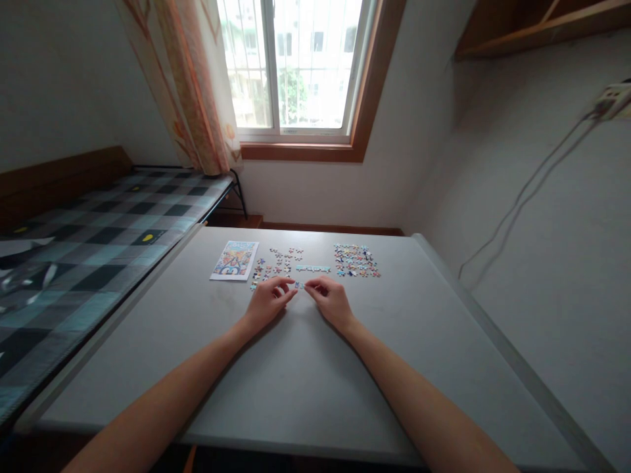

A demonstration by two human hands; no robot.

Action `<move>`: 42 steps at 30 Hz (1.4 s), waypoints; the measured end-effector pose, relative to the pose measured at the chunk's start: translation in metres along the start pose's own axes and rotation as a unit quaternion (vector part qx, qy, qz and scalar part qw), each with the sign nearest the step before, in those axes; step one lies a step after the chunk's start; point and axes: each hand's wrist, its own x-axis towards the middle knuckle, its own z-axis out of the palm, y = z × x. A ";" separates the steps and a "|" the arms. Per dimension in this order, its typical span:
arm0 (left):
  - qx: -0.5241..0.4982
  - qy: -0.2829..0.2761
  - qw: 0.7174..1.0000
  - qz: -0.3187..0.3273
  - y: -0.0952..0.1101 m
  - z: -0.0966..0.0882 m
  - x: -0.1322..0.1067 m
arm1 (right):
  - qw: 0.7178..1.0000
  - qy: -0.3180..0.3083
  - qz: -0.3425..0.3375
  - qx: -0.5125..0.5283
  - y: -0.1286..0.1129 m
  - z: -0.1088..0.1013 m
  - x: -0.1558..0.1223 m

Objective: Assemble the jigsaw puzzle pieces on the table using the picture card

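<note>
Between my two hands lie small jigsaw pieces (300, 286), blue and dark in colour. My right hand (331, 301) pinches the right-hand piece between thumb and fingertips. My left hand (269, 299) is beside them on the left, its thumb and forefinger apart around the left end; contact there is too small to make out. Just beyond the hands lies a joined strip of light-blue puzzle pieces (313, 269). Loose jigsaw pieces (279, 269) are scattered behind my left hand, and a denser group of puzzle pieces (355, 261) lies at the right.
A printed picture sheet (235, 261) lies left of the pieces on the grey-white table (305, 381). A bed with a checked cover (113, 230) adjoins the table's left side. A wall stands at the right with a hanging cable (522, 190); a window (296, 72) is ahead.
</note>
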 end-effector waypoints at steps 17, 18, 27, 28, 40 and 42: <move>-0.004 -0.011 1.000 0.000 -0.001 0.001 0.000 | 1.000 -0.017 -0.016 -0.011 -0.001 0.000 0.000; -0.004 -0.011 1.000 0.001 -0.001 0.000 0.001 | 1.000 -0.017 -0.016 -0.009 -0.001 0.000 0.000; 0.001 -0.004 1.000 0.003 0.002 0.000 0.001 | 1.000 -0.012 -0.019 -0.011 0.003 0.001 0.000; 0.000 -0.004 1.000 0.003 0.002 0.000 0.001 | 1.000 -0.011 -0.019 -0.010 0.003 0.001 0.000; 0.004 -0.004 1.000 0.010 -0.003 0.000 0.001 | 1.000 -0.014 -0.021 -0.012 0.001 0.000 -0.001; 0.004 -0.004 1.000 0.009 -0.003 0.000 0.001 | 1.000 -0.016 -0.023 -0.013 0.002 0.000 -0.001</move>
